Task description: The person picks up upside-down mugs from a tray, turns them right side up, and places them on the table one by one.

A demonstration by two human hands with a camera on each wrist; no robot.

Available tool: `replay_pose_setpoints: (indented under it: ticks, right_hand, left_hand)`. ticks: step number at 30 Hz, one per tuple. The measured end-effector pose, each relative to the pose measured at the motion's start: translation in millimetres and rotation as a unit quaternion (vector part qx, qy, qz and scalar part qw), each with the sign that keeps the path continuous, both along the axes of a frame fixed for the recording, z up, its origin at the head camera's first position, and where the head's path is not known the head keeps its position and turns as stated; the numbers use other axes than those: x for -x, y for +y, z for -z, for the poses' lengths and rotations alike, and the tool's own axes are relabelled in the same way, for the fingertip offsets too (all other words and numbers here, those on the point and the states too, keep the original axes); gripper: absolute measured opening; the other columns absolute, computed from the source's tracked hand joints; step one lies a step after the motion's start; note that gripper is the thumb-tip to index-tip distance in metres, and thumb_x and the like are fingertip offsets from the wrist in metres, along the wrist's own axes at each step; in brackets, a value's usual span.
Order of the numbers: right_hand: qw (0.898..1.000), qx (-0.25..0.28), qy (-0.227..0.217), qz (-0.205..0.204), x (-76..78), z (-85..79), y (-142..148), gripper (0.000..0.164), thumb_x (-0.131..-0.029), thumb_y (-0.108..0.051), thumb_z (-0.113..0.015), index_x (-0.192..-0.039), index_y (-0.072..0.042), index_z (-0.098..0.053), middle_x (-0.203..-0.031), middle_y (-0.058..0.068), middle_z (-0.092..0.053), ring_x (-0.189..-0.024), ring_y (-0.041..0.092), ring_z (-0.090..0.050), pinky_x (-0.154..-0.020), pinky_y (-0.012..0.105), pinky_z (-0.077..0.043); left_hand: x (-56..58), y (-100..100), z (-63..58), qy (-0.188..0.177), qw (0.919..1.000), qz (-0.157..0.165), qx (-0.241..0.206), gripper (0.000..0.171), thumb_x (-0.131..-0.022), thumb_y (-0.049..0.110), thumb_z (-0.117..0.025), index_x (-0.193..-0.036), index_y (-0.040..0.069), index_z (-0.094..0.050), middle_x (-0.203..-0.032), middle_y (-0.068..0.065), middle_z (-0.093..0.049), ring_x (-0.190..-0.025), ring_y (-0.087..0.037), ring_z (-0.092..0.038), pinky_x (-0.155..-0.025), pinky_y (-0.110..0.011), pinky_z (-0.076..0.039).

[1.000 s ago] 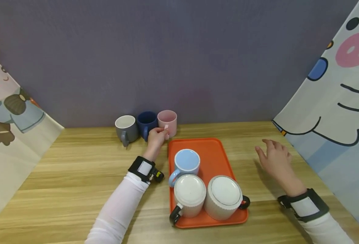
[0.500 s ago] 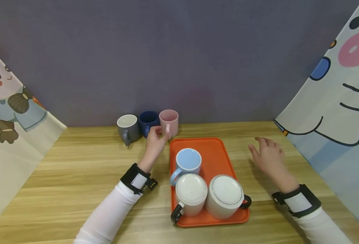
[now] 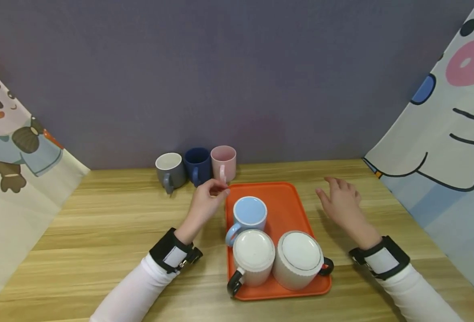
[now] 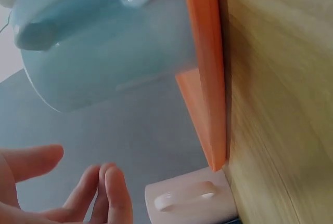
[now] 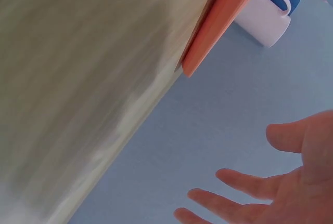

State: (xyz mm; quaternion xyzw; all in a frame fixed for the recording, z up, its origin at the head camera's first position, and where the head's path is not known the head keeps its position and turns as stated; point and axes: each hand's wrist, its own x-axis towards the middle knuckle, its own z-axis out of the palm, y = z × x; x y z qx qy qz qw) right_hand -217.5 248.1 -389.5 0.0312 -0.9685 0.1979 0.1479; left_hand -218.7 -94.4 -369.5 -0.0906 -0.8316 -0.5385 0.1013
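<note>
My left hand (image 3: 206, 202) hovers at the left edge of an orange tray (image 3: 279, 197), just in front of a pink mug (image 3: 228, 163). It holds nothing; the left wrist view shows a gap between thumb and bent fingers (image 4: 118, 195). A navy mug (image 3: 198, 162) and a grey mug (image 3: 174, 176) stand upright left of the pink one, handles toward me. On the tray, bases up, are a light blue mug (image 3: 249, 212) and two off-white mugs with black handles, one left (image 3: 254, 255) and one right (image 3: 299, 259). Right of the tray, my right hand (image 3: 343, 210) hangs with fingers spread, touching nothing.
A grey-purple backdrop (image 3: 285, 80) rises behind the wooden table (image 3: 108, 241), close behind the upright mugs. Printed cartoon cloths flank it, one at left (image 3: 15, 138) and one at right (image 3: 442, 143).
The left hand has let go of the pink mug's handle and drawn back toward me, leaving the mug upright in the row. My right hand has drifted left toward the tray.
</note>
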Motion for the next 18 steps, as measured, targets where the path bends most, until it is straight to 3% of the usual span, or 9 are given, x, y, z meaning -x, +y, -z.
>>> replay_pose_setpoints:
  ticks: [7, 18]
  right_hand:
    - [1.000, -0.003, -0.005, -0.006, 2.9, 0.8, -8.7, 0.049, -0.097, -0.027, -0.051, -0.130, 0.008, -0.043, -0.130, 0.041, -0.040, -0.118, 0.064, -0.031, -0.090, 0.076, -0.021]
    - [1.000, -0.001, -0.004, -0.019, 5.2, 0.1, -19.4, 0.048, -0.097, -0.029, -0.052, -0.129, 0.006, -0.047, -0.130, 0.039, -0.042, -0.120, 0.061, -0.032, -0.091, 0.074, -0.022]
  left_hand:
    - [-13.6, -3.4, -2.8, -0.028, 0.9983, 0.032, 0.041, 0.013, -0.085, 0.011, -0.068, -0.095, 0.003, -0.069, -0.093, -0.011, -0.070, -0.087, -0.023, -0.065, -0.080, -0.034, -0.052]
    - [-29.2, -7.8, -7.1, -0.053, 0.9922, 0.072, 0.086, 0.014, -0.087, 0.016, -0.066, -0.096, 0.005, -0.069, -0.091, -0.006, -0.069, -0.082, -0.017, -0.061, -0.073, -0.026, -0.049]
